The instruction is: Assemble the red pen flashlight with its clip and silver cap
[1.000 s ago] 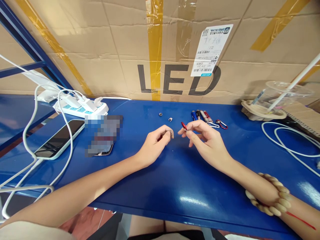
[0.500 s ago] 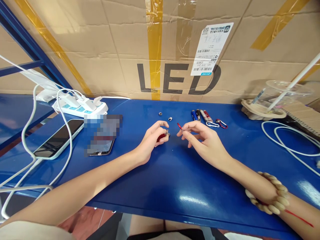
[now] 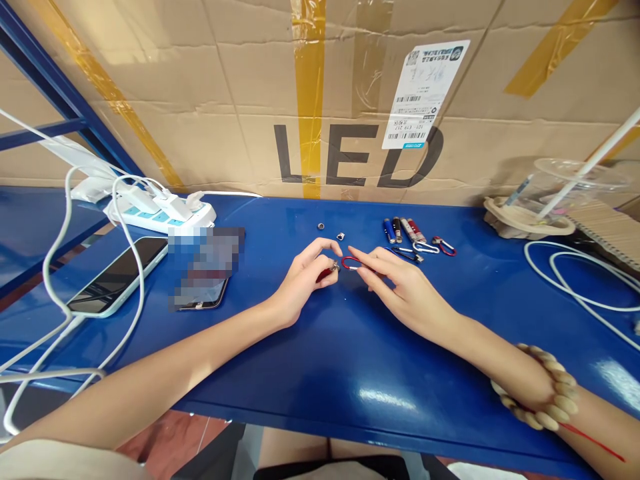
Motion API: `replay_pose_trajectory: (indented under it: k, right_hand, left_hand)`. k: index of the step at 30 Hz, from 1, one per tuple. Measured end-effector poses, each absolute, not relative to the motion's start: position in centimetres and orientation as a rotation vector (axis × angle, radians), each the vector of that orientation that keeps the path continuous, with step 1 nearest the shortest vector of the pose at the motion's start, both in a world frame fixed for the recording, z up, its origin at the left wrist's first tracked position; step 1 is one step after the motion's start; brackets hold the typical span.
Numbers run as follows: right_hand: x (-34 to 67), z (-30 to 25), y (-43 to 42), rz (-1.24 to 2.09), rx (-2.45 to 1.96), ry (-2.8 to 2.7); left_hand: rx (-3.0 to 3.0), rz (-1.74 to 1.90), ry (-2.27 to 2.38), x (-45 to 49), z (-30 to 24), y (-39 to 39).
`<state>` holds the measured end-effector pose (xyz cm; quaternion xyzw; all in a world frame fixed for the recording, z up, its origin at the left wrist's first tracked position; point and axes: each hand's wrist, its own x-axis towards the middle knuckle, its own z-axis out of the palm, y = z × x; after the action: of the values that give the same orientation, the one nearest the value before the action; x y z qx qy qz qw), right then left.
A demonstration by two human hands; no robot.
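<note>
In my left hand (image 3: 306, 277) I grip a small red flashlight (image 3: 326, 273), its metal end poking out past the thumb; most of its body is hidden by the fingers. My right hand (image 3: 407, 283) pinches a red carabiner (image 3: 344, 260) between thumb and forefinger, its loop turned toward the flashlight's metal end. Whether the two touch is too small to tell. Beyond the hands lie a small metal ring (image 3: 321, 227) and another small metal piece (image 3: 341, 236). Past my right fingers rest a black carabiner (image 3: 407, 254), a silver-blue one (image 3: 426, 248) and a red-and-black one (image 3: 445, 245).
Several small flashlights (image 3: 407, 230) lie in a row on the blue table (image 3: 320, 373). At left are a white power strip (image 3: 200, 218), cables and two phones. At right stand a clear plastic cup (image 3: 560, 190) and a coiled white cable (image 3: 555, 287). A cardboard box (image 3: 240, 80) blocks the back.
My right hand has come closer to the left and turned the red carabiner, so its loop now shows flat. The black carabiner behind that hand has come into view.
</note>
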<state>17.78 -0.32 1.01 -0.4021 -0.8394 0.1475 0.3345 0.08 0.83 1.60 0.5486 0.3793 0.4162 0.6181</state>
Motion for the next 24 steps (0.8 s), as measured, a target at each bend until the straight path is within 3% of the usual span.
replay_pose_trajectory:
  k: [24]
  right_hand:
    - [17.73, 1.52, -0.44, 0.746, -1.058, -2.228]
  left_hand:
    - [1.373, 0.848, 0.878, 0.04, 1.61, 0.44]
